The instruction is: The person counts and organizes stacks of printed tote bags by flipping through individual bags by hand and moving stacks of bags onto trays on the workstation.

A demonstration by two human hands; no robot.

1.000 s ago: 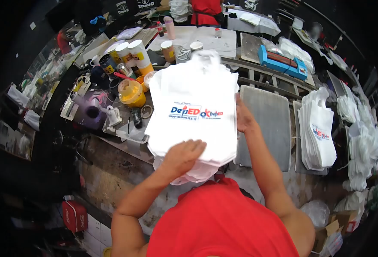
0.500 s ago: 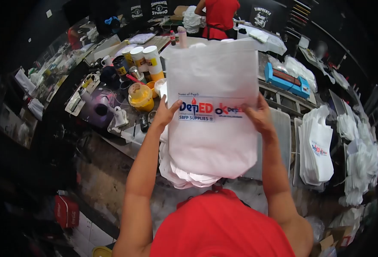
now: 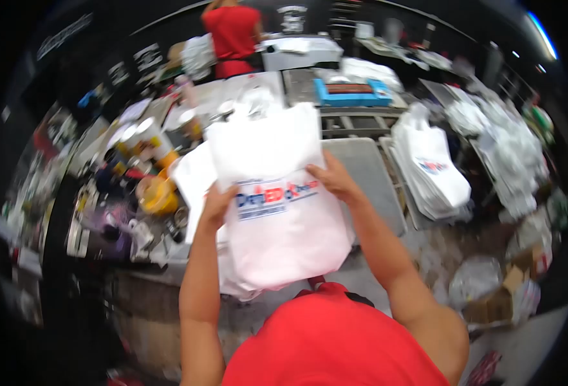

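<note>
Printed bag: white bag (image 3: 290, 251) held up in front of the wearer's red top (image 3: 335, 341), slightly tilted, printed face toward the camera. Red and blue lettering across the middle; smaller print too blurred to read. Whether a single bag or several layers, cannot tell.
Left hand: left hand (image 3: 216, 204) at the bag's left edge, grip clamped on it, thumb over the front near the start of the lettering; fingers mostly hidden.
Right hand: right hand (image 3: 333, 178) at the opposite edge, grip clamped on it too, thumb on the front just by the end of the lettering.
Under and left of bag: more white material (image 3: 192, 174), its edges showing past the held bag on the left and below.
Grey board: flat grey board (image 3: 374, 186) just right of the right hand, partly covered by the forearm.
Bag stack: layered white bags (image 3: 433, 168) right of the board, same red and blue colours on the top one.
Left side: yellow tub (image 3: 158, 197) among clutter; white containers (image 3: 150, 134) near it, blurred.
Far counter: light counter (image 3: 270, 80) beyond the bag; blue device (image 3: 354, 96) to its right, reddish-brown along the top.
Co-worker: person in red (image 3: 232, 31) stands past the far counter, well apart.
Lower right: open cardboard box (image 3: 497, 303) and clear plastic (image 3: 475, 280) beside it.
</note>
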